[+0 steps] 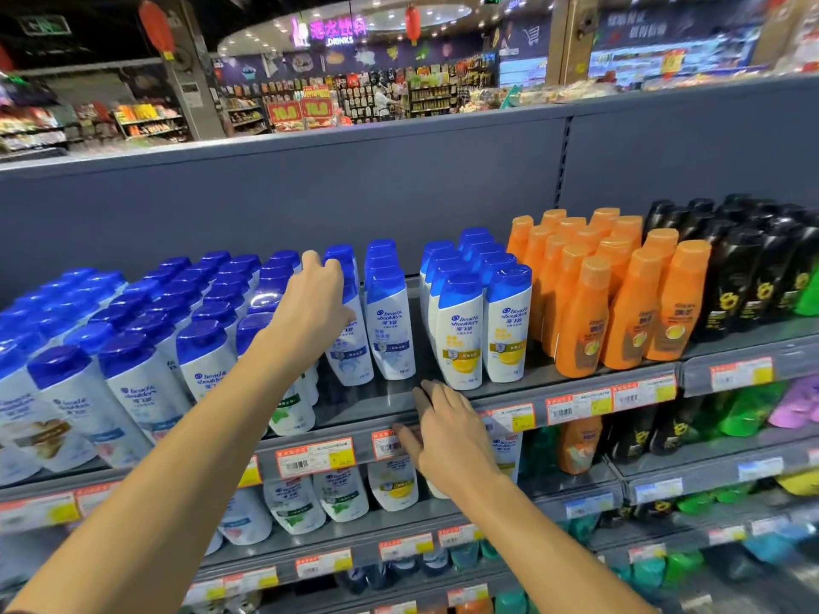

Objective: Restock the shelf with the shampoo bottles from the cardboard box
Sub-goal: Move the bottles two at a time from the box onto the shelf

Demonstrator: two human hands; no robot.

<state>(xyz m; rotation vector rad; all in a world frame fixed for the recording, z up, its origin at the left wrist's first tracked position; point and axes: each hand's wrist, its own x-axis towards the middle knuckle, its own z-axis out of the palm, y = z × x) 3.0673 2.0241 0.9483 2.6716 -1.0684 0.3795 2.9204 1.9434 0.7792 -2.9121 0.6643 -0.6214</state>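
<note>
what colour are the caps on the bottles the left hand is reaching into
Blue caps on white shampoo bottles, seen from the head view.

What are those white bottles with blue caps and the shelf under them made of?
The white bottles look like glossy plastic: smooth moulded bodies, highlights on the blue caps. The shelf appears to be grey painted metal, faintly reflecting the bottles, though that is less certain.

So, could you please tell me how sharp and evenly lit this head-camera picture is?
Head view: wide-angle bending curves the shelf edge; the blue-capped bottles at centre are sharp, lower shelves and background store blur; glare glints on the caps; the left hand is evenly lit.
</note>
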